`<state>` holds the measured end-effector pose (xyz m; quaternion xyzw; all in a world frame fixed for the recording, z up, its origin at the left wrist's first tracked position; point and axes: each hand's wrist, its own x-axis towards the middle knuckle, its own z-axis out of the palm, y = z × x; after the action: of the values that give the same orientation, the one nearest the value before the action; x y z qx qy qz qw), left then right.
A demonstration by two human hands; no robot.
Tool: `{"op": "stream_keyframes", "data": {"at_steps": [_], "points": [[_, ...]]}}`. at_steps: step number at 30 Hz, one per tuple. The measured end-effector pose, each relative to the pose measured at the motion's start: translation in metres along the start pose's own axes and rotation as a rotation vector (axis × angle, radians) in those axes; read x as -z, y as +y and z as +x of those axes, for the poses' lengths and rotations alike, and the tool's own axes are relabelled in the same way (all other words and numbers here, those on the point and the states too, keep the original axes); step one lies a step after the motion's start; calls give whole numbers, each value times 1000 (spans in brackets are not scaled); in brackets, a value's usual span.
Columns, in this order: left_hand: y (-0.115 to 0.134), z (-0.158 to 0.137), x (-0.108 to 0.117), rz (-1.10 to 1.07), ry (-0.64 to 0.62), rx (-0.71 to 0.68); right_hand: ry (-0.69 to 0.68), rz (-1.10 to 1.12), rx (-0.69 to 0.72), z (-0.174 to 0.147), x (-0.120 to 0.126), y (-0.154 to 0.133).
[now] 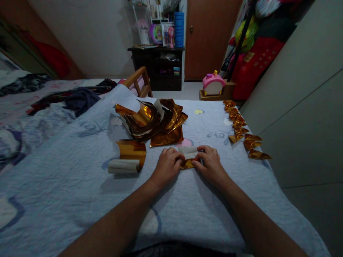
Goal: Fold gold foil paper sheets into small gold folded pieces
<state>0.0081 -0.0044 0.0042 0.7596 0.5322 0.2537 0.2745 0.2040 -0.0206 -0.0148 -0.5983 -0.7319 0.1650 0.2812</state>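
Note:
Between my hands lies a sheet of gold foil paper (188, 152), its white back facing up at the far side and a gold strip folded over at the near edge. My left hand (169, 162) pinches its left side, and my right hand (209, 162) pinches the right side. To the left rests a curled bundle of gold foil paper (131, 151), white outside at its rolled near end. Behind it sits a large fanned stack of gold foil sheets (167, 137). Several folded gold pieces (238, 123) form a line along the right edge.
All this lies on a light blue bedspread (88, 200). Dark clothes (83, 100) are heaped at the left. Past the far edge are a wooden chair (143, 80), a black cabinet (158, 67) and a pink toy (213, 84). A pale cabinet panel (302, 117) borders the right side.

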Motion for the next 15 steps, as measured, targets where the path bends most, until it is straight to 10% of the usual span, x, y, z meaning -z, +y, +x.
{"op": "stream_keyframes", "data": {"at_steps": [15], "points": [[2, -2, -1, 94, 32, -47, 73, -79, -15, 2, -2, -1]]}}
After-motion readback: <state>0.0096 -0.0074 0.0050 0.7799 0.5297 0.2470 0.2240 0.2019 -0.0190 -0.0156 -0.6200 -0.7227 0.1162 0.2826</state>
